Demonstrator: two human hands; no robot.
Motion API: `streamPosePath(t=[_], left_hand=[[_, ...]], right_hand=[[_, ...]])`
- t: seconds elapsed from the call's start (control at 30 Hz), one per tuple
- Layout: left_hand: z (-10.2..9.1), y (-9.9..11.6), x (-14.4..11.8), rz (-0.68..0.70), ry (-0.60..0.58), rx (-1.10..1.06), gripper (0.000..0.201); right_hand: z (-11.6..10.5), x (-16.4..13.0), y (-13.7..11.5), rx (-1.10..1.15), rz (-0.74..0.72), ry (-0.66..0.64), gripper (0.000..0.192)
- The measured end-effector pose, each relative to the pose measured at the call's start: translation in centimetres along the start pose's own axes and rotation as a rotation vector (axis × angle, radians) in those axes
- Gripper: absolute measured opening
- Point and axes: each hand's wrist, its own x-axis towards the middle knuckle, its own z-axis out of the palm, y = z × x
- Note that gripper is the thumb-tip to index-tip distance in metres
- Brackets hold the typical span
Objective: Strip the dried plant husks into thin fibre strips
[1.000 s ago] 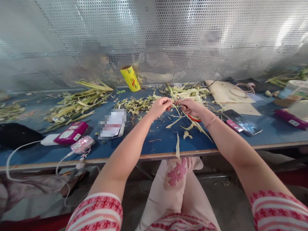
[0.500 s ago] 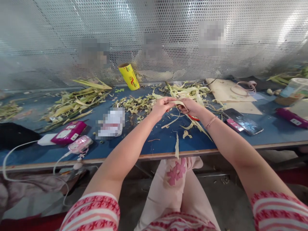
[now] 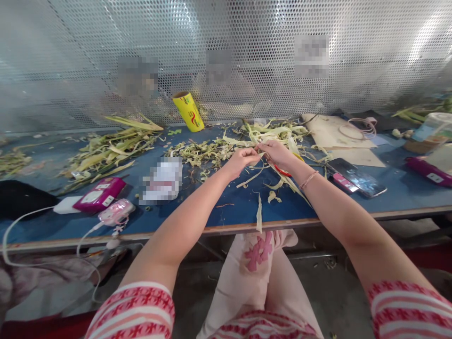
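Observation:
My left hand (image 3: 242, 162) and my right hand (image 3: 278, 154) meet over the blue table, fingertips almost touching. Both are closed in a pinch on a pale husk strip (image 3: 260, 156), of which only a short piece shows between them. A red curved handle (image 3: 282, 171) sticks out under my right palm, with a bit of yellow near the wrist; the rest of that tool is hidden. Loose husk strips trail below my right hand. Behind both hands lies a heap of pale green husks (image 3: 273, 133), and curled scraps (image 3: 203, 153) spread to its left.
A yellow tube (image 3: 189, 112) stands tilted by the perforated metal wall (image 3: 254, 28). Another husk pile (image 3: 113, 146) lies left, near a purple device (image 3: 100, 194) and cables. Phones (image 3: 356, 176), cardboard (image 3: 326, 134) and a plastic tub (image 3: 432, 132) are right. One strip (image 3: 259, 214) overhangs the table edge.
Much of the husk strip between my hands has dropped out of sight, and my right fingers have shifted slightly up and left, closer to my left fingertips. The surrounding things stay put.

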Motion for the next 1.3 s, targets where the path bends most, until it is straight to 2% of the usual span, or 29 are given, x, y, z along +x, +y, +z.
streamPosePath(t=[0.13,0.2,0.33,0.53,0.73,0.83,0.93,1.0,1.07,1.2,1.3], left_hand=[[0.1,0.1,-0.2,-0.117,-0.076,-0.152,0.015],[0.1,0.2,-0.2,-0.142,-0.068,-0.203,0.014],[0.2,0.4,-0.2,-0.131,0.0,-0.244,0.015],[0.4,0.6,-0.2,-0.138,-0.002,-0.299,0.019],[0.6,0.7,-0.1,-0.162,0.082,-0.282,0.021],[0.6,0.9,-0.1,-0.153,0.133,-0.287,0.022],[0.3,1.1,0.0,-0.126,0.199,-0.312,0.019],[0.0,1.1,0.2,-0.097,0.246,-0.338,0.018],[-0.4,1.0,0.5,-0.067,0.288,-0.373,0.019],[-0.9,0.8,0.6,-0.055,0.309,-0.428,0.019],[-0.7,0.9,0.5,-0.06,0.279,-0.437,0.018]], right_hand=[[0.0,0.1,0.0,-0.092,-0.086,0.038,0.026],[-0.1,0.1,-0.1,-0.162,-0.14,0.093,0.031],[-0.3,0.3,-0.1,-0.321,-0.246,0.178,0.043],[-0.2,0.8,0.7,-0.295,-0.276,0.19,0.037],[-0.2,0.8,0.7,-0.341,-0.286,0.214,0.036],[-0.5,0.7,0.6,-0.367,-0.283,0.224,0.027],[-1.3,0.8,0.6,-0.467,-0.384,0.325,0.003],[-2.0,0.8,0.9,-0.58,-0.512,0.363,0.016],[-2.4,0.8,1.2,-0.708,-0.653,0.295,0.023],[-1.9,0.7,2.0,-0.915,-0.93,0.052,0.028],[-0.8,0.7,2.3,-1.002,-1.054,0.003,0.023]])
